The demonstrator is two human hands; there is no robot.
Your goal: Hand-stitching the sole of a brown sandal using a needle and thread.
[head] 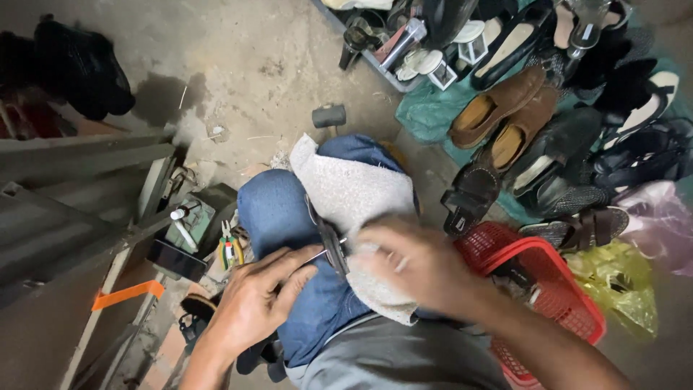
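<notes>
At the centre of the frame, my left hand [263, 292] pinches a thin metal tool [315, 256] against a dark strap [332, 245] lying on the pale cloth [354, 195] over my knee. My right hand [415, 263] is blurred, its fingers curled just right of the strap; I cannot tell whether they grip it.

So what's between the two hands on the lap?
In the head view, a thin dark strap over a pale cloth lies between the left hand and the blurred right hand.

Blue denim jeans [278, 217] on both legs, grey shirt [404, 357] at the waist, forearms bare, no sleeves.
</notes>
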